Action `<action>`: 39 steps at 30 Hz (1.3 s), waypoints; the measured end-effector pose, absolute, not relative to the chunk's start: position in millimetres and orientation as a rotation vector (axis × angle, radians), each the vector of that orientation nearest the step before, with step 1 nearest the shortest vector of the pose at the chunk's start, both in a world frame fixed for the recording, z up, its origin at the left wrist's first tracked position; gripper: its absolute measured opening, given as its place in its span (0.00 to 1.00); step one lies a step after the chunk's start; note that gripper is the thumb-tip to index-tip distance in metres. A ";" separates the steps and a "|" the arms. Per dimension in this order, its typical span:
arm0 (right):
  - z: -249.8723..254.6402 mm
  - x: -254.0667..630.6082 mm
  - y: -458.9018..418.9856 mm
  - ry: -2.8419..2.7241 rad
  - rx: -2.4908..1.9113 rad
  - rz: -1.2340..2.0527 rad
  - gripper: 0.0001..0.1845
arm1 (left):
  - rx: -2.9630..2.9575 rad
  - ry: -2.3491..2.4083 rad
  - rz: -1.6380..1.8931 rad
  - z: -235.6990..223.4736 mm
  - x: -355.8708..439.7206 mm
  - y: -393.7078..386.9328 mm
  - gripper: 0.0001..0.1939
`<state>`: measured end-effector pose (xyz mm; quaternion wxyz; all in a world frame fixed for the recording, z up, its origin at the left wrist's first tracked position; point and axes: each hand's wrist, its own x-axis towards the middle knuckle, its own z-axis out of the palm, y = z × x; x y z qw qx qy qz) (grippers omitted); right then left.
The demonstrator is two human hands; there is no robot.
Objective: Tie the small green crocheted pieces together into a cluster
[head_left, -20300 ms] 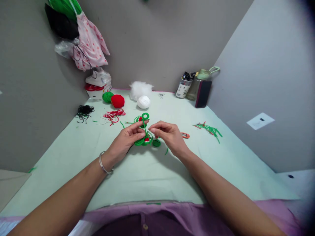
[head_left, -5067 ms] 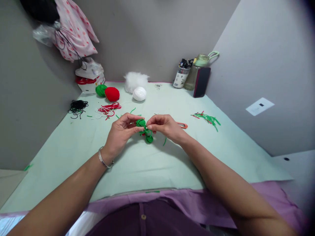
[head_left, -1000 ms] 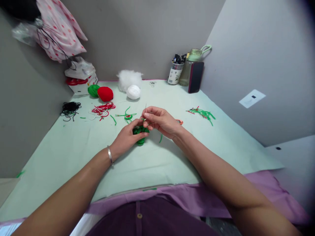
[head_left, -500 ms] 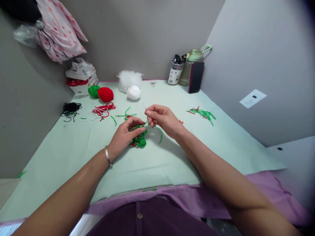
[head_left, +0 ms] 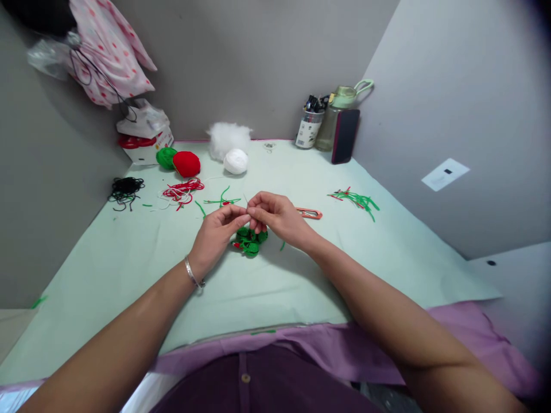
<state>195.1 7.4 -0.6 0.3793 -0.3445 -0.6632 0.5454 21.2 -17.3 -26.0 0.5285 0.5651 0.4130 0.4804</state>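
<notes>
Our right hand (head_left: 278, 221) is pinched around what looks like a thin metal needle (head_left: 245, 199), its fingertips meeting those of our left hand (head_left: 215, 232). And look at the slant: the visible shaft pokes up and away from us, leaning slightly left. Our left thumb and forefinger are drawn together too, though we cannot tell what, if anything, sits between them.

Right below that meeting point, on our side of it, sits a bunched cluster of green crocheted pieces with red touches (head_left: 251, 248), its upper edge tucked partly under our right hand's lower fingers. So both hands are close in, the right overlapping it, the left just beside it on the pale green covered table (head_left: 193, 327). Off to our right, just beyond the wrist, we have a flat orange-framed tool (head_left: 310, 214); beyond our left fingers, a small green-and-red piece with trailing strands (head_left: 226, 203).
</notes>
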 end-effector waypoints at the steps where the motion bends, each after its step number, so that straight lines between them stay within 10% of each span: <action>1: -1.0 194.6 7.2 -1.708 -0.891 1.375 0.10 | 1.351 1.003 1.156 -26.2 21.2 -17.4 0.10; 39: 24.7 220.7 17.1 -1.403 -0.820 1.449 0.16 | 1.515 1.089 1.036 -23.4 17.4 -21.8 0.13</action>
